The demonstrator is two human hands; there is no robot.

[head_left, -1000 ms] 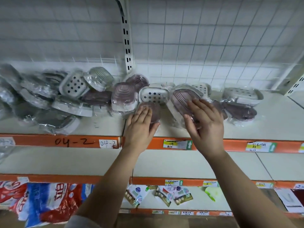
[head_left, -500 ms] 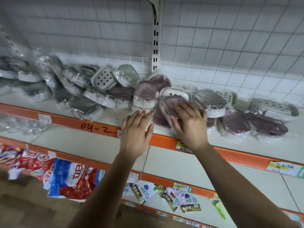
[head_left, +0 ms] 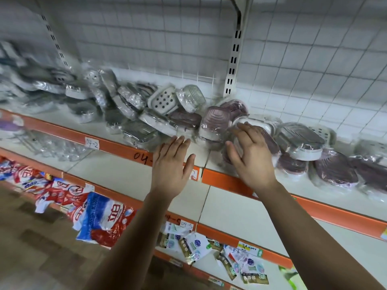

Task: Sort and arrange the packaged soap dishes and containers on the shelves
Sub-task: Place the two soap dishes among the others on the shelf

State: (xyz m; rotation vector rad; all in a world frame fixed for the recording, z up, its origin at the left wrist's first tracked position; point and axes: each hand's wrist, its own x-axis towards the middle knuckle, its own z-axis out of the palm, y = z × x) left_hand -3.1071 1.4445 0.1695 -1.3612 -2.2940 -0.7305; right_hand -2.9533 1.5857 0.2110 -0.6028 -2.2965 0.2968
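A heap of plastic-wrapped soap dishes lies along the top shelf (head_left: 117, 143). Grey ones (head_left: 138, 132) crowd the left, and a white perforated one (head_left: 162, 99) leans at the back. Mauve ones (head_left: 213, 120) sit in the middle, with more mauve dishes (head_left: 335, 170) at the right. My left hand (head_left: 172, 162) hovers flat over the shelf's orange front edge, fingers straight, holding nothing. My right hand (head_left: 250, 155) is spread over a mauve dish (head_left: 270, 141) lying against a white one; whether it touches is blurred.
A white wire-grid back wall with slotted uprights (head_left: 233, 59) stands behind the shelf. The middle shelf (head_left: 240, 208) is bare white. The bottom shelf carries red-and-blue bags (head_left: 100, 218) and small sachets (head_left: 194, 245). Clear packets (head_left: 60, 147) lie at the middle shelf's left.
The view has swung left and tilted. My right hand has let go of the mauve dish and opened above it. My left hand has lifted off the dishes toward the shelf edge.
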